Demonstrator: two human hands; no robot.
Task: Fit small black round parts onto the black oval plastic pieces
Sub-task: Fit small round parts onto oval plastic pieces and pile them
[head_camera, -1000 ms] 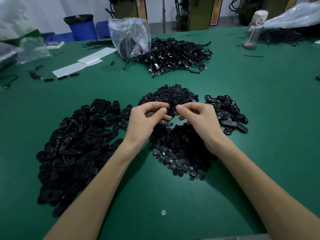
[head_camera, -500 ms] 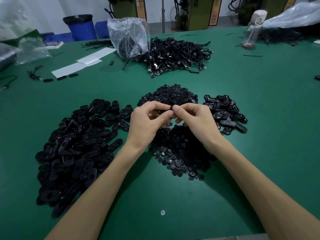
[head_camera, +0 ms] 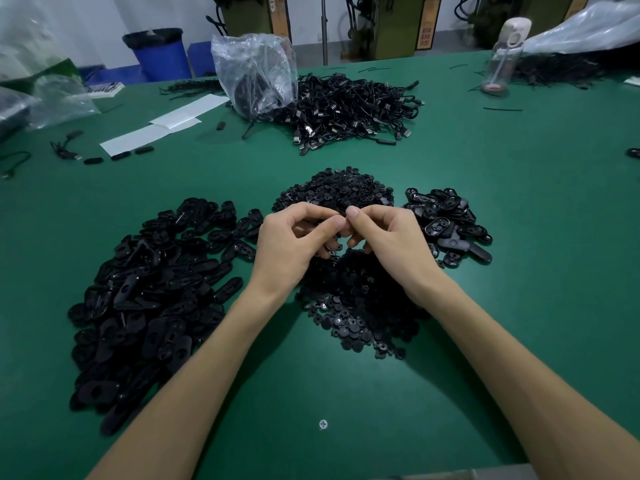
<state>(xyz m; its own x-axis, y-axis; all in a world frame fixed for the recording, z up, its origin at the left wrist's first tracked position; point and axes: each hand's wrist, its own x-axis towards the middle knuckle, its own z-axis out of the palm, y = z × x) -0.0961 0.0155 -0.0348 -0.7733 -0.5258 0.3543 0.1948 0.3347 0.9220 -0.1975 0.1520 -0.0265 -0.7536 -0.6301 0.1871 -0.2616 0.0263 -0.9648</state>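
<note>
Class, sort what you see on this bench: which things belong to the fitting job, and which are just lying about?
Job: left hand, right hand, round parts pile, large oval pieces pile, smaller oval pieces pile.
Lying about: cable heap, plastic bag, drinking bottle, paper sheets, blue bin.

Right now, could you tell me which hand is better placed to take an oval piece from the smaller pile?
Right, likely: the right hand is beside the smaller oval pile; the left hand is across the round parts.
</note>
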